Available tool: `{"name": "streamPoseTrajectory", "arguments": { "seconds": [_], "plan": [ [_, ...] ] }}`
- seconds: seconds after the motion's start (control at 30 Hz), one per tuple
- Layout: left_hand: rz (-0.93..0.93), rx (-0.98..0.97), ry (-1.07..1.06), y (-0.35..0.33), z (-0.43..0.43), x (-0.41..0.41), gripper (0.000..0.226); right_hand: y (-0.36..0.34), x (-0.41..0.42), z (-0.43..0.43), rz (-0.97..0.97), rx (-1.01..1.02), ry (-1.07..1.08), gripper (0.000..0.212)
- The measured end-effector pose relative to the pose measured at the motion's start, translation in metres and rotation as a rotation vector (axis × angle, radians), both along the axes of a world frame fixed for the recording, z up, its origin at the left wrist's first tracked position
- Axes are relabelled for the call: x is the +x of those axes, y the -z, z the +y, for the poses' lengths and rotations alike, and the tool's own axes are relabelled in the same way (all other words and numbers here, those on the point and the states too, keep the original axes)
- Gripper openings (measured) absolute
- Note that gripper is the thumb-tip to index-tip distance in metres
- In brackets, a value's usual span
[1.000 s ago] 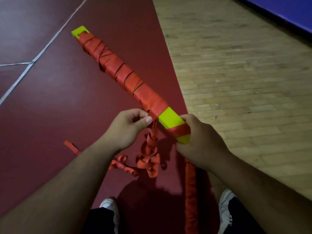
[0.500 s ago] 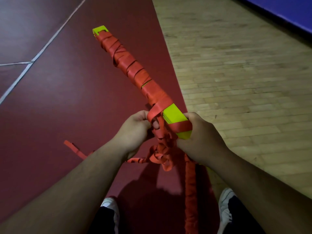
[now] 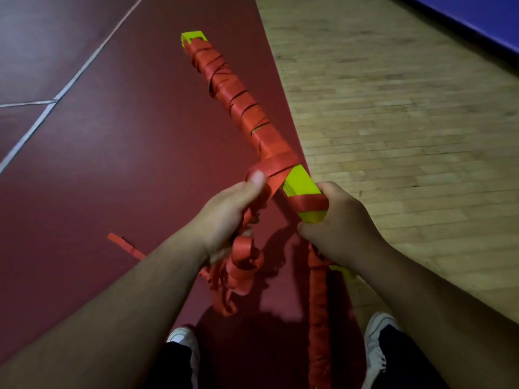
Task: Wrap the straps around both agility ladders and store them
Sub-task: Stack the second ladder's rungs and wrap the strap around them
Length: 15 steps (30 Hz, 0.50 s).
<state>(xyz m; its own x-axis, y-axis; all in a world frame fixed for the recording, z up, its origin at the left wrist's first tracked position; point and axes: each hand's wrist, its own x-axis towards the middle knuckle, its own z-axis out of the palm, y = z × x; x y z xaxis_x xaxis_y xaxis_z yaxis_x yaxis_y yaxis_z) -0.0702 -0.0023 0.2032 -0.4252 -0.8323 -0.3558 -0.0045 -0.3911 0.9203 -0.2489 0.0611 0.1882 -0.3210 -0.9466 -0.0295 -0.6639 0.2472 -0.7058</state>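
Observation:
A folded agility ladder [image 3: 302, 183], a stack of yellow-green rungs, points away from me and is bound along most of its length in red strap [image 3: 238, 94]. My right hand [image 3: 341, 223] grips its near end. My left hand [image 3: 227, 217] holds the loose red strap pulled taut off the bundle's left side, thumb on top. The strap's slack [image 3: 238, 270] dangles in curls below that hand. A second ladder [image 3: 318, 304], wrapped in red, lies on the floor under my right forearm, one yellow-green end [image 3: 344, 270] showing.
I stand on dark red sports flooring [image 3: 126, 164] with white lines [image 3: 70, 82]. Light wooden court floor [image 3: 407, 122] lies to the right, a blue mat edge [image 3: 491, 21] at the far right. A strap tail [image 3: 123, 244] lies on the floor. My two shoes [image 3: 182, 341] are at the bottom.
The ladder's far end has swung to the right. My left hand has come up the left side of the bundle, drawing the strap taut, and the slack has risen with it.

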Motion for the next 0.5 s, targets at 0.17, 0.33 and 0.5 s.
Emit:
{"name": "streamPoseTrajectory", "arguments": {
  "seconds": [0.17, 0.33, 0.5],
  "plan": [
    [-0.332, -0.293, 0.196, 0.016, -0.006, 0.015, 0.023, -0.003, -0.007, 0.001, -0.041, -0.030, 0.025, 0.047],
    [-0.330, -0.384, 0.067, 0.018, -0.009, 0.017, 0.025, -0.005, -0.008, 0.000, -0.091, -0.033, 0.061, 0.043],
    [-0.364, -0.414, 0.021, 0.015, -0.011, 0.017, 0.037, -0.004, -0.010, 0.001, -0.099, -0.024, 0.075, 0.046]
  ]
}}
